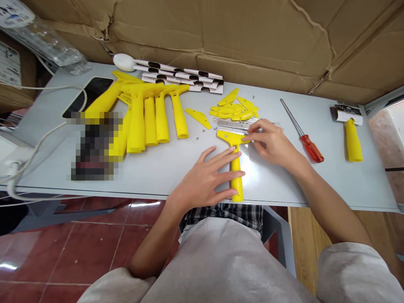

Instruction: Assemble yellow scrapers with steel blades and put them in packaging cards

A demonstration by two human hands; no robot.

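Yellow plastic T-shaped handle (236, 165): bodyward stem (237, 194) steadied by splayed left hand (203, 176), head (232, 136) touched by pinching right hand (273, 141), contents unclear.

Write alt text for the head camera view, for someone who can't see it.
A person's left hand lies spread across a yellow T-shaped tool on a gray table, the right hand touching its head. Loose yellow plates lie beyond, with similar yellow handles left and a red-handled screwdriver right.

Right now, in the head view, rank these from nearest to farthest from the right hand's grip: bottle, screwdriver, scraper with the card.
1. Screwdriver: right of the right hand.
2. Scraper with the card: farther right.
3. Bottle: far left, back.
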